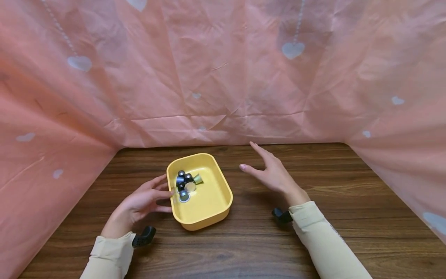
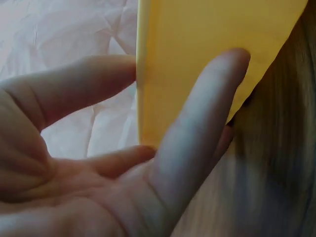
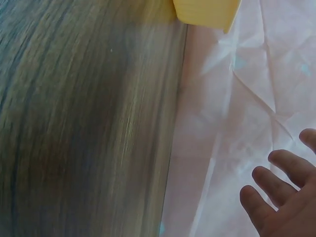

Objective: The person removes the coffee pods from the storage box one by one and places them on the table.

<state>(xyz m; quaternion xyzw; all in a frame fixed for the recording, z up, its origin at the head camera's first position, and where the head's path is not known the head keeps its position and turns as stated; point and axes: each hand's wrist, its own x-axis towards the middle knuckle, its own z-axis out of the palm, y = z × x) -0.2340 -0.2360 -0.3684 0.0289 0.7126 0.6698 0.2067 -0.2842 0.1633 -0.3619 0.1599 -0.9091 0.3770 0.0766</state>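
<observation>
Yellow bin (image 1: pixel 209 201): sits between the hands over the wooden tabletop (image 1: pixel 258 240), immediately to the right of the left hand (image 1: pixel 143 197) and well to the left of the right hand (image 1: pixel 275 174); whether its base lies fully flat I cannot tell

Left hand: fingers spread and fairly straight along the outside of the bin's left wall, with the thumb tip at the rim; whether they grip the wall or only lie against it I cannot tell

Right hand: open and apart from the bin, fingers extended, thumb pointing toward the bin across a stretch of bare wood

Inside the bin: a cluster of small dark and blue capsules (image 1: pixel 180 180) near the left wall, the side closest to the left hand, with a green capsule (image 1: pixel 198 179) tipped at its right edge and a pale disc (image 1: pixel 190 187) beside it

Sleeves: cream cuffs (image 1: pixel 113 248) on both forearms, each with a black wrist piece (image 1: pixel 144 236) on its inner side

Backdrop: pink cloth (image 1: pixel 226 77) with pale hearts, hanging behind and along both sides
</observation>
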